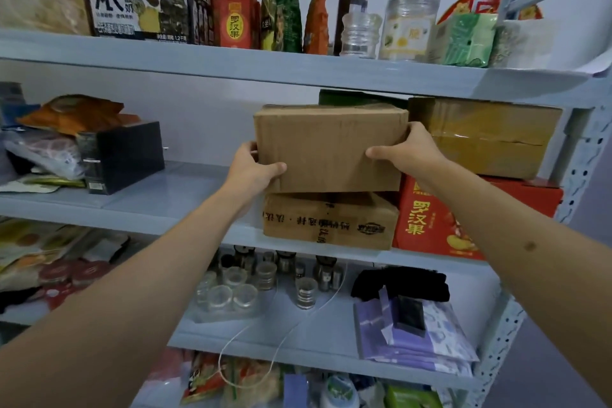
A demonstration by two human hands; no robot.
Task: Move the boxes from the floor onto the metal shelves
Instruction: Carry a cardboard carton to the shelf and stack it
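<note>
Both hands, left hand [253, 167] and right hand [405, 151], grasp the plain brown cardboard box [329, 147] atop a printed brown carton [329, 220] on the grey metal shelf [185, 209]. It seems seated; nudge toward twelve o'clock, squaring edges before letting go.

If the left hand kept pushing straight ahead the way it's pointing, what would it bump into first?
Probably nothing soon. The left hand grips the plain box, and behind it the shelf looks bare back to the wall, though depth is hard to judge.
</note>
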